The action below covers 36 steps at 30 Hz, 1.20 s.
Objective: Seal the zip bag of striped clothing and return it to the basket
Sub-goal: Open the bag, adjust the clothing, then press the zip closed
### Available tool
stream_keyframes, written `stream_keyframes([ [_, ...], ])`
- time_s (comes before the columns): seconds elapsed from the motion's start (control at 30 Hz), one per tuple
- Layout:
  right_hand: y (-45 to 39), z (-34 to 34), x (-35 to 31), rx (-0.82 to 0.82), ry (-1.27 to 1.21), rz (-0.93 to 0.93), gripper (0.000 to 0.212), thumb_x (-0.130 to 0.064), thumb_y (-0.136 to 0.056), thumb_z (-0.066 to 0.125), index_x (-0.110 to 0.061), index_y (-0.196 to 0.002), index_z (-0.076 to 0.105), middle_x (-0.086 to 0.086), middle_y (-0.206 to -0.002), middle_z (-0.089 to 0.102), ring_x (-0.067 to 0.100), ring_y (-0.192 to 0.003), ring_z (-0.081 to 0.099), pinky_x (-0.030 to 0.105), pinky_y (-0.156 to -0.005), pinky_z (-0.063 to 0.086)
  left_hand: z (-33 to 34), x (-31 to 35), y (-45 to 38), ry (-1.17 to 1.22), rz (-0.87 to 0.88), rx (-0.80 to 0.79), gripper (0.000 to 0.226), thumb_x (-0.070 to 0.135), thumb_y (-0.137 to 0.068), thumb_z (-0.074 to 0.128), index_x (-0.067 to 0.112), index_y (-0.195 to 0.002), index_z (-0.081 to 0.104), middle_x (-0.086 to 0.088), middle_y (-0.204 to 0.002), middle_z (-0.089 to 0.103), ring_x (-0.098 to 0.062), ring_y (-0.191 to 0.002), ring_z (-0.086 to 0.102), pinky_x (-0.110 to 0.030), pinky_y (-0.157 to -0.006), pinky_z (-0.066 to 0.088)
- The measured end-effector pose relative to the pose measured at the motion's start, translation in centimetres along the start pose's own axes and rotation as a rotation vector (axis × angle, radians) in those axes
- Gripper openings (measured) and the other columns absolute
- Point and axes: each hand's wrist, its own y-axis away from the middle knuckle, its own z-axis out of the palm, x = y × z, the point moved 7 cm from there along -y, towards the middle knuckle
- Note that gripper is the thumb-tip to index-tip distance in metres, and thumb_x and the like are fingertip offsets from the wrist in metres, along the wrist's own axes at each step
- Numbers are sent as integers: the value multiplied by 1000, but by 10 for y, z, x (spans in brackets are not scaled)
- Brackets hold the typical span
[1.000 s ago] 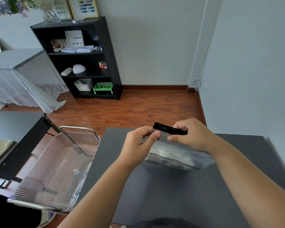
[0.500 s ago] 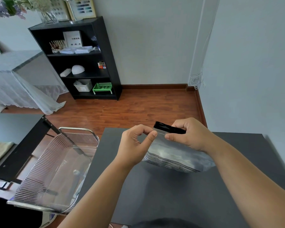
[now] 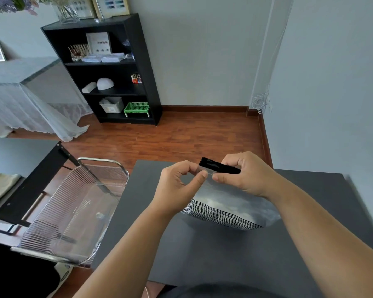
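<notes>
Pinching the zip bag [image 3: 228,203] top edge, left hand [image 3: 177,188] and right hand [image 3: 243,175] nearly touch; wire basket [image 3: 73,211] sits well left.

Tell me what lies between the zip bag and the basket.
Head view: only bare dark table top lies between the zip bag and the basket, crossed by the left forearm.

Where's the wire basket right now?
In the head view, the wire basket sits low on the left, just off the left edge of the dark table, left of the person's left hand and the zip bag.
</notes>
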Motion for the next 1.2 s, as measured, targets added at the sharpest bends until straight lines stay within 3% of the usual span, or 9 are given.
stream_keyframes([
  [0.23,-3,5,-10,-14,91,-40,13,-29,-77,79,-25,-68,70,-7,-73,66,15,-67,60,30,-64,45,-1,-6,3,21,-29,-23,10,24,-82,71,16,-76,71,16,-71,65,-1,-72,55,-27,-76,42],
  [0.37,-6,8,-14,12,92,-26,12,-33,-76,79,-29,-68,71,-12,-72,66,9,-68,58,33,-69,45,-3,-6,1,26,-12,-11,11,20,-82,68,25,-73,65,25,-68,61,2,-71,53,-13,-72,37],
  [0.47,-8,7,-5,-32,155,83,13,-48,-74,78,-37,-69,72,-14,-70,67,4,-66,59,31,-78,39,-10,-12,-2,42,-9,16,13,19,-83,68,27,-74,65,25,-69,61,3,-71,53,-10,-71,37],
  [0.6,0,-15,20,-122,344,267,43,-66,-66,72,-23,-72,73,0,-72,72,19,-74,68,37,-85,45,-34,-39,-6,66,-77,80,14,26,-83,69,35,-73,65,25,-66,60,2,-67,51,-17,-69,39],
  [0.7,9,-29,38,-131,353,333,28,-61,-65,75,-34,-71,74,-11,-70,72,12,-78,67,45,-94,43,-52,-64,-6,77,-135,121,11,29,-81,69,31,-70,67,22,-62,57,-1,-63,46,-17,-63,38],
  [0.77,15,-30,49,-145,347,383,25,-61,-61,74,-39,-73,75,-8,-75,74,17,-81,68,44,-93,45,-61,-84,-4,141,-210,152,10,27,-80,69,24,-71,69,15,-63,59,-6,-61,45,-20,-61,38],
  [0.9,20,-30,66,-32,163,420,22,-47,-64,81,-27,-73,77,1,-71,72,27,-71,64,32,-71,47,-72,-115,3,249,-345,182,12,27,-81,67,16,-75,71,-2,-72,66,-14,-69,53,-25,-65,42],
  [1.07,21,-19,78,206,-209,427,32,-48,-53,82,-21,-69,75,-10,-64,61,3,-63,52,24,-72,41,-80,-132,5,337,-381,154,10,17,-84,68,16,-74,71,8,-70,69,-5,-69,58,-12,-68,45],
  [1.2,24,-2,79,328,-419,410,13,-32,-62,80,-21,-68,75,6,-74,59,16,-73,48,25,-74,39,-81,-137,6,348,-391,51,8,13,-83,76,19,-79,75,6,-73,70,-5,-70,60,-15,-69,46],
])
